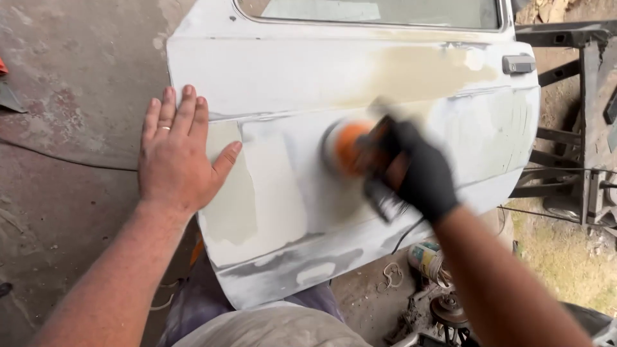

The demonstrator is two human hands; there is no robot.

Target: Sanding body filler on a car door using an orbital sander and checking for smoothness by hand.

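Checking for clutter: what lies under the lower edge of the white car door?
Below the car door, a can, metal parts and dirt ground show. The person's lap covers the rest.

Bare left hand [175, 157], no glove at all, just a thin pale ring band on one of the middle fingers. Forearm bare too, no sleeve anywhere in view, a bit of hair along it. Nails short.

Totally different story on the right hand [411, 172]: snug black glove, thin stretchy kind, ending right at the wrist. Blurry, so no telling the texture or any wear on it. Past the cuff, bare forearm again, no sleeve, no watch.

Down at the bottom edge, light grey dusty fabric, probably a shirt front, plus purplish faded trousers over the knees [193, 302].
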